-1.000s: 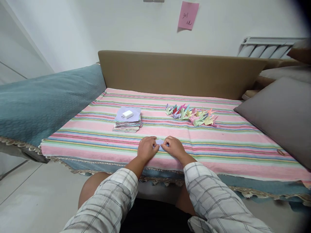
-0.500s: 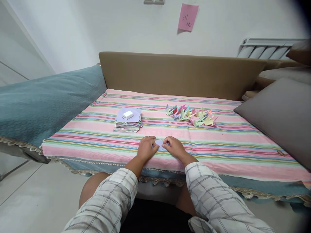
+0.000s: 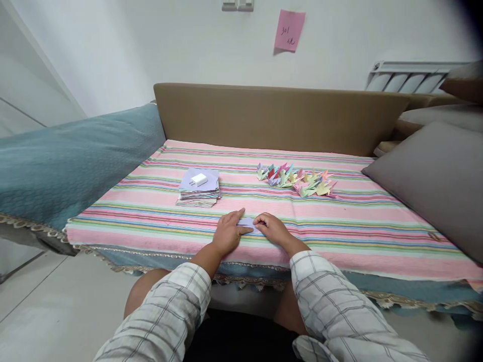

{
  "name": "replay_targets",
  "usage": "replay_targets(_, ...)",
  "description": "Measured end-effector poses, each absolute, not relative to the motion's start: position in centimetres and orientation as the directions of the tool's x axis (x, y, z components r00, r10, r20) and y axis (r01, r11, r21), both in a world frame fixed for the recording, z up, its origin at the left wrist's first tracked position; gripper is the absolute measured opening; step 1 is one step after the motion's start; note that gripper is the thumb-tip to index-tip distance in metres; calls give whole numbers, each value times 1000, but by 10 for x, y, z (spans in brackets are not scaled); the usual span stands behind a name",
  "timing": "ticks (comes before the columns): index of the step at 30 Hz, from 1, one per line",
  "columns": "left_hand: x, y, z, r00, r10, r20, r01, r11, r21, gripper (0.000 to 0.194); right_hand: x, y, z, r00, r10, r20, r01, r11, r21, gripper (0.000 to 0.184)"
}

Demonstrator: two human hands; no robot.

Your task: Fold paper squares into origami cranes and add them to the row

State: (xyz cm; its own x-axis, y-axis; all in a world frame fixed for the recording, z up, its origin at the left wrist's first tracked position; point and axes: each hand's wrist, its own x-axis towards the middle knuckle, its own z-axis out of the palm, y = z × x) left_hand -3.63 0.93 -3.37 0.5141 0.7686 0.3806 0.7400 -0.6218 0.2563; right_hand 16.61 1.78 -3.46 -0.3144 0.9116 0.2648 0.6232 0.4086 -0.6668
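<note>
A small piece of folded lavender paper (image 3: 246, 221) lies on the striped cloth (image 3: 158, 234) near the seat's front edge. My left hand (image 3: 227, 232) rests at its left side, thumb and fingers spread, the thumb along the paper's near edge. From the right, my right hand (image 3: 275, 228) has its fingertips pinched together on the paper's right end. Both hands cover parts of the sheet, so its full shape is hidden.
A stack of paper squares (image 3: 198, 196) stands left of centre with a white charger plug (image 3: 198, 179) on top. Several colourful paper cranes (image 3: 296, 180) lie together at the back right. A grey cushion (image 3: 433, 181) leans at the right, a blue armrest (image 3: 86, 156) at the left.
My left hand has gone from a pinch to spread fingers, its thumb stretched rightward along the paper. My right hand has shifted slightly, still at the paper's right end.
</note>
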Motion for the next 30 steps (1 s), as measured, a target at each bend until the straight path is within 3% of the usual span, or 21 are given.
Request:
replay_targets(7,-35,6,-36,524,753,398,750,-629,204,29,167,19,-38,-373,870,321,615,491,-617,17)
replay_targets(21,-52,-7,-44,441,587,679,768,-638,53,20,169,17,-51,-378,814,441,660,571,-488,30)
replay_targets(26,-39,-30,-44,664,503,553,657,-745,-111,31,169,13,-47,-361,811,460,631,576,-521,32)
replay_targets(30,-28,-37,-46,627,593,505,719,-691,-81,42,171,9,-42,-325,822,468,565,565,-601,30)
